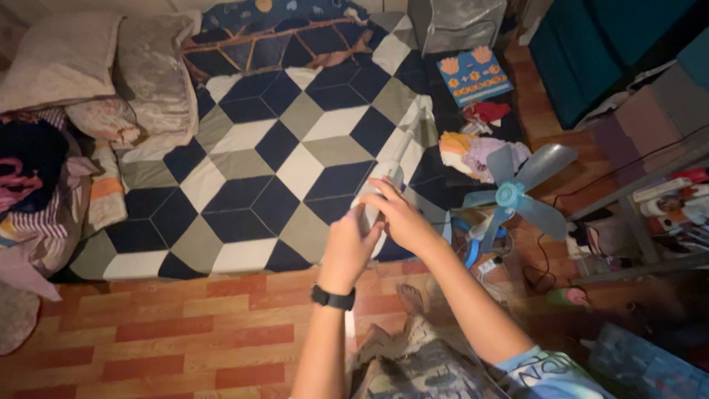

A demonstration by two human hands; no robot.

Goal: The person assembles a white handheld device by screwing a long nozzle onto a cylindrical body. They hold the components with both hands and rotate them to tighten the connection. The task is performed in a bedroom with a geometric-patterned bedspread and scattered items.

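Both hands, left hand (349,247) and right hand (401,218), fingers wrapped on white fan pole (399,151); blue blade (515,193) bare at 3 o'clock, guard not fitted.

Both my hands are up on a white pole (399,151), the upright of a stand fan. Left hand (349,247) wraps the lower part, black wristband (332,298) on that wrist. Right hand (399,216) sits just above it, fingers (385,186) curled over the pole; the two hands touch. Just right of my fingers: pale blue fan blades (517,193), bare, tilted. Beyond my fingers, a mattress with a navy, grey and white cube-pattern sheet (258,170). Far left of them, pillows (111,66) and a clothes heap (33,185). Below my hands, reddish wood-look floor (170,325). Lighting dim, grip detail blurred.
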